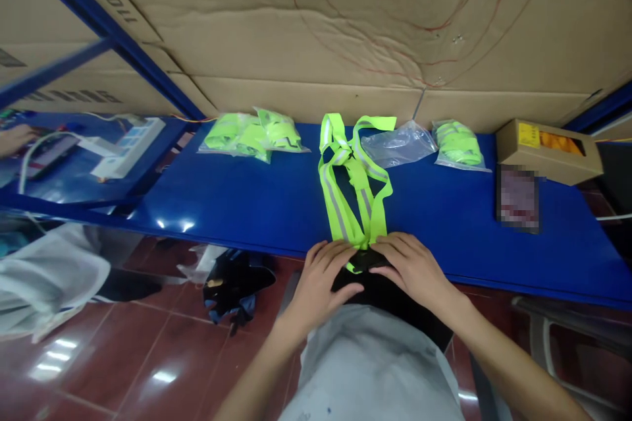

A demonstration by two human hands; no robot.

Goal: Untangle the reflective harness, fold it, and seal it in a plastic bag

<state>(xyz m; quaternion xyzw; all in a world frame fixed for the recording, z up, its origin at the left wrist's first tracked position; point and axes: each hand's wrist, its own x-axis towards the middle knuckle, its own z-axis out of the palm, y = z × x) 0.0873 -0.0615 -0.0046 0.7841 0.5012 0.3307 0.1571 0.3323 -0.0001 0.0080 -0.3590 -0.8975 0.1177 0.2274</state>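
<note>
A neon-yellow strap harness (pixel 351 177) with grey reflective stripes lies stretched out across the blue table (pixel 247 200), running from the far side to the near edge. Its near end meets a black piece (pixel 368 259) at the table's front edge. My left hand (pixel 323 273) and my right hand (pixel 412 266) rest side by side on that near end, fingers curled down and pressing on the strap and the black piece. What lies under the fingers is partly hidden.
Bagged neon straps lie at the back left (pixel 247 134) and back right (pixel 457 144), with an empty clear bag (pixel 399 143) between. A cardboard box (pixel 548 149) and a dark flat item (pixel 517 198) sit at the right. A white power strip (pixel 128 144) lies left. Black fabric (pixel 234 289) is on the floor.
</note>
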